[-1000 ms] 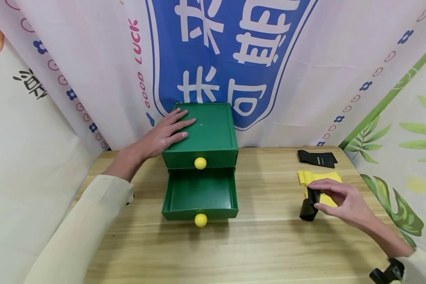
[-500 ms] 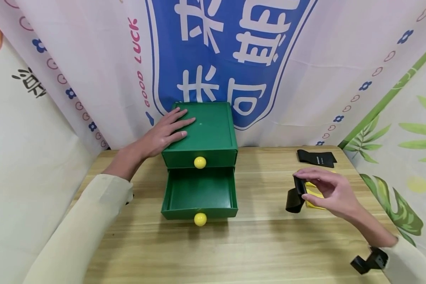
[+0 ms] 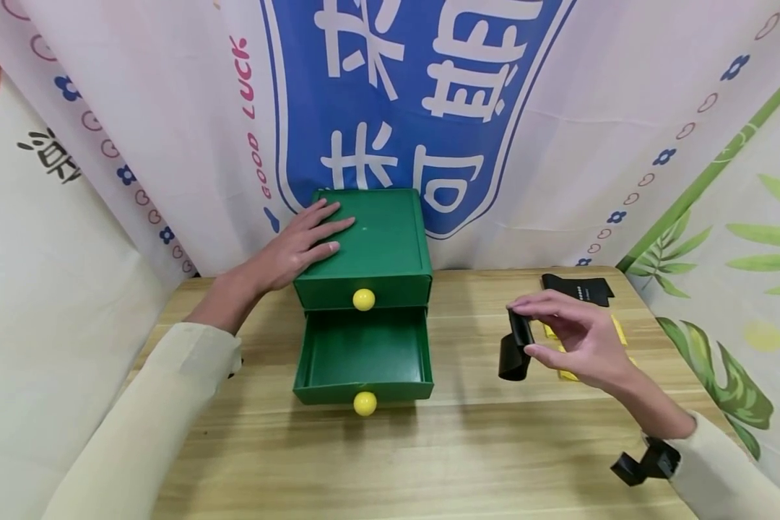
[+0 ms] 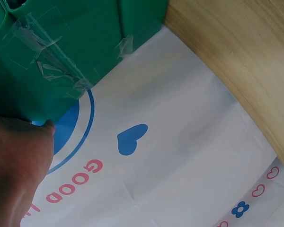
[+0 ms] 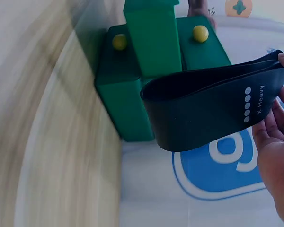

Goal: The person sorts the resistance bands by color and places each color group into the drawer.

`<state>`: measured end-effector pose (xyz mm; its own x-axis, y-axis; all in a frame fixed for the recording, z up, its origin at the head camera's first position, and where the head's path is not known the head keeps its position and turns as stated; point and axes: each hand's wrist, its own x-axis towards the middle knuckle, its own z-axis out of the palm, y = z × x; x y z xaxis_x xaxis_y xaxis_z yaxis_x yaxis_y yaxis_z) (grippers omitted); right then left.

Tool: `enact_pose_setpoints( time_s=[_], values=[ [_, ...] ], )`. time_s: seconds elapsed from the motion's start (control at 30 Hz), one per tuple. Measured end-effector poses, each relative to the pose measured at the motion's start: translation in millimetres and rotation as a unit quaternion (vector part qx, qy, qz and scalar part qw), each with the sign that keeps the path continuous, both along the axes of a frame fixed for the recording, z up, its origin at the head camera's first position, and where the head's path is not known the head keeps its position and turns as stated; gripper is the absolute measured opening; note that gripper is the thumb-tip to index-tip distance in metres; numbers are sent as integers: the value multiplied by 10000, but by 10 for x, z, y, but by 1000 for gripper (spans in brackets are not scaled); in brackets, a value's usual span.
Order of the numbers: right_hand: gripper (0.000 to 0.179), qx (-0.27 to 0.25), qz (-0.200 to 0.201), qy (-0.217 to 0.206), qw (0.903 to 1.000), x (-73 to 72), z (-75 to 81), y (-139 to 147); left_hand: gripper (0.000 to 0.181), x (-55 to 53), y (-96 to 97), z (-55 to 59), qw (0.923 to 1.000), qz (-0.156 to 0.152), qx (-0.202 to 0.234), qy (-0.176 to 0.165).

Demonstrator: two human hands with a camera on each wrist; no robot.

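My left hand (image 3: 295, 249) rests flat on the top of a green drawer cabinet (image 3: 390, 242), fingers spread. Below the upper drawer, another drawer (image 3: 325, 395) with a yellow knob (image 3: 365, 404) stands pulled out, its inside bare. To the right, above the table, my right hand (image 3: 581, 339) pinches a black resistance band (image 3: 513, 357) between thumb and fingers. In the right wrist view the band (image 5: 208, 111) is a flat, folded loop printed "X-Heavy". Only part of the left hand (image 4: 19, 165) shows beside the cabinet in the left wrist view.
Yellow bands (image 3: 618, 330) lie on the table, partly hidden behind my right hand. Another black band (image 3: 588, 290) lies farther back. A printed cloth (image 3: 559, 144) hangs right behind the cabinet. In the right wrist view a further knob (image 5: 119, 41) shows on a shut drawer.
My right hand has carried the black resistance band leftward and slightly up, away from the yellow bands toward the cabinet. The left hand has stayed on the cabinet top.
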<state>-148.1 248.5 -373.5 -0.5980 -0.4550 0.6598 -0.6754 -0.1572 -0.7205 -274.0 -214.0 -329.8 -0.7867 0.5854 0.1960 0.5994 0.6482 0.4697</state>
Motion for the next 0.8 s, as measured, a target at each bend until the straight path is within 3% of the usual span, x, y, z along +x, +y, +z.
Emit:
enact_pose_setpoints(
  time_s=[0.8],
  values=[
    [39, -277, 231, 58, 9993, -94, 323, -814, 55, -7, 15, -3, 10000, -61, 26, 39]
  ],
)
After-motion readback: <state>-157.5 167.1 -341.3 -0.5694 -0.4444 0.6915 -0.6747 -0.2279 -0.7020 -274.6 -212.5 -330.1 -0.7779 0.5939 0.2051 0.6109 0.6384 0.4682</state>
